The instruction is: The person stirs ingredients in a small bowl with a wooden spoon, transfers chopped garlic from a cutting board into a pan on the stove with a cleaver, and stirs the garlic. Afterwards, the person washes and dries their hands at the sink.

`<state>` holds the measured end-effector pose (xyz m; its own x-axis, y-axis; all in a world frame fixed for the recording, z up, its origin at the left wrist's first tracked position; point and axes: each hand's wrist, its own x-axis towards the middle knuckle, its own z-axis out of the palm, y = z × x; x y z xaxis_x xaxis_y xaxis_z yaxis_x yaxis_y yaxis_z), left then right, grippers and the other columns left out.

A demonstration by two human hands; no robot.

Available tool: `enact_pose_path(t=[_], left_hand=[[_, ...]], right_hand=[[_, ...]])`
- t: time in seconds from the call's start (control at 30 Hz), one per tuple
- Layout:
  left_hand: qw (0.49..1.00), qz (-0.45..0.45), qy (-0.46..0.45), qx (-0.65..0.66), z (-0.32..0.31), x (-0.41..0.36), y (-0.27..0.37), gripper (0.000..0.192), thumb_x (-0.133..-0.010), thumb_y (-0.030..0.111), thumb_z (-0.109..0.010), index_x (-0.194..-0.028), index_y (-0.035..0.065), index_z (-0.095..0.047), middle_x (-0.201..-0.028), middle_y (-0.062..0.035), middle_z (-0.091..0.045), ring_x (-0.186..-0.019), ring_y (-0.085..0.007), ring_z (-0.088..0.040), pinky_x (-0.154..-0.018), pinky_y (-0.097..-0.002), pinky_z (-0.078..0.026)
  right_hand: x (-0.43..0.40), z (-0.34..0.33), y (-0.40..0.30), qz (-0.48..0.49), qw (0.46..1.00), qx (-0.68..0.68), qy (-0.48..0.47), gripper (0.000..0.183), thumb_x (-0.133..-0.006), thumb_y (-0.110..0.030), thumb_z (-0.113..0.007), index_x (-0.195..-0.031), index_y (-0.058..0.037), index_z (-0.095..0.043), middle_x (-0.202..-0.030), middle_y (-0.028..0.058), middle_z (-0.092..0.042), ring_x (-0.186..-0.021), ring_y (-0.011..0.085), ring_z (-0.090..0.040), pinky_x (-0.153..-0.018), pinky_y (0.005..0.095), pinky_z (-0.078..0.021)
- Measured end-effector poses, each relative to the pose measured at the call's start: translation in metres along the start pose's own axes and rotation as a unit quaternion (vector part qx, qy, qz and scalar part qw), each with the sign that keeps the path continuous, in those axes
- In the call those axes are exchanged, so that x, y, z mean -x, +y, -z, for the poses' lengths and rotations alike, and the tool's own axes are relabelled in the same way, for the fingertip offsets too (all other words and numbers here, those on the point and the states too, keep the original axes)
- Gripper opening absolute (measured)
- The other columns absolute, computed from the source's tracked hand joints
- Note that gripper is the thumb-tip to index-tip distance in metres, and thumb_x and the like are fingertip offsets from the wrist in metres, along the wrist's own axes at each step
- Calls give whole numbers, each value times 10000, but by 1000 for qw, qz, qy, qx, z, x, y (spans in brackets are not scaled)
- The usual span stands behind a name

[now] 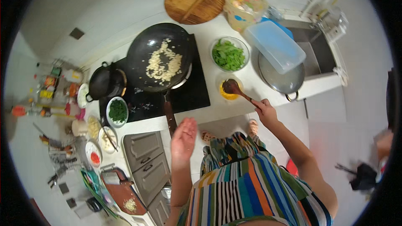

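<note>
My right hand (267, 113) grips the handle of a dark wooden spoon (245, 95). The spoon's head is over a small bowl (240, 84) of yellow food and hides part of it. Palm up, my left hand (184, 138) is beside the end of the wok's wooden handle (169, 114) and holds nothing. A large black wok (138, 59) sits on the black glass cooktop (194, 91). Small pale pieces of food (166, 64) lie in a loose ring inside it. Right of the cooktop stands a glass bowl of green leaves (228, 54).
A lidded pan (282, 81) supports a translucent plastic container (276, 45) near the sink (317, 53). Left are a smaller black wok (106, 83), a bowl of chopped greens (117, 111) and several ingredient dishes. A cleaver (111, 178) lies on a cutting board (121, 194). A round wooden lid (194, 0) leans behind.
</note>
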<state>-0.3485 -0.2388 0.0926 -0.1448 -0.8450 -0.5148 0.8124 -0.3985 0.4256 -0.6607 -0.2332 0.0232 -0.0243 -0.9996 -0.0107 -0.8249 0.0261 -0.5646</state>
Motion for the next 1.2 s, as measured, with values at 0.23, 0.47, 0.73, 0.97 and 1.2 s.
enact_pose_path(t=[0.23, 0.47, 0.73, 0.97, 1.2], left_hand=[[1000, -6, 14, 7, -48, 1, -91, 247, -826, 172, -460, -1020, 20, -475, -1027, -107, -515, -955, -203, -482, -869, -310, -368], [999, 5, 3, 36, -128, -15, -181, 248, -823, 166, -460, -1016, 11, -475, -1016, -114, -527, -923, -205, -508, -837, -304, -391], [982, 104, -133, -84, -218, -94, -253, 275, -835, 210, -438, -1031, 22, -479, -1069, -110, -512, -1011, -204, -469, -881, -318, -359], [940, 227, -148, -205, -300, -159, -345, 268, -825, 268, -438, -1026, 95, -482, -1097, -65, -478, -1065, -241, -410, -874, -426, -337], [914, 271, -82, -290, -379, -258, -478, 319, -809, 295, -458, -1055, 92, -469, -1114, -48, -448, -1050, -236, -396, -857, -448, -323]], right_hand=[[-12, 28, 15, 73, 985, -95, -123, 518, -724, -161, -560, -1192, -85, -351, -893, 188, -509, -786, 352, -487, -727, 418, -383], [-14, 136, 62, 153, 966, -168, -127, 376, -736, -155, -562, -1082, -51, -459, -962, 166, -516, -890, 333, -493, -746, 382, -409], [-61, 272, 235, 17, 998, 13, 54, 260, -727, -120, -562, -979, -58, -545, -1023, 149, -508, -911, 301, -505, -753, 339, -421], [-157, 359, 416, -185, 970, 136, 81, 370, -724, -250, -576, -1053, -92, -512, -1168, 151, -404, -1066, 291, -411, -864, 352, -369], [-262, 415, 517, -174, 916, 356, 66, 545, -734, -245, -560, -1206, -100, -330, -1257, 120, -308, -1160, 243, -318, -902, 355, -332]])
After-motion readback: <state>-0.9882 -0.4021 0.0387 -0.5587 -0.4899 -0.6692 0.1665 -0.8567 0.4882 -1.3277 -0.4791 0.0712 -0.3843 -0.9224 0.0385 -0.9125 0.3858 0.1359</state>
